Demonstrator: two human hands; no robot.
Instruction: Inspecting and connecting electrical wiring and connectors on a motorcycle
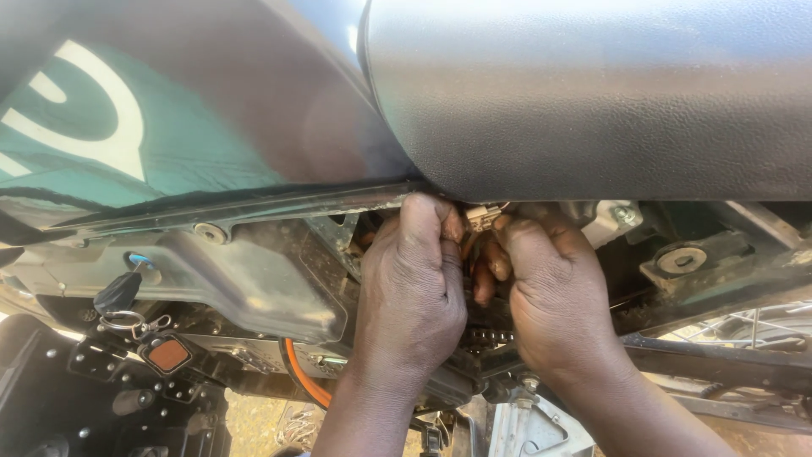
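A motorcycle is seen from the side; the black textured seat (592, 93) fills the upper right, and the glossy fuel tank (169, 110), dark with a teal and white graphic, fills the upper left. Below the tank a grey plastic side cover (254, 279) is noted; an orange hose (300, 377) curves beneath it. A key with black fob (118, 292) is seated in a lock at lower left, with a key ring (123, 321) hanging below.

Both hands are pressed together in the narrow gap under the seat's front edge. The left hand (414, 279) is curled, fingertips pinched on a small pale electrical connector (482, 217); the right hand (550, 296) is likewise curled, thumb and fingers closed on the same connector from the other side. The connector is small, whitish and blocky, with thin wires just visible behind; it lies just beneath the seat rim, between the frame rail (254, 207) and a metal bracket (613, 218). Little open room is left around the fingers.
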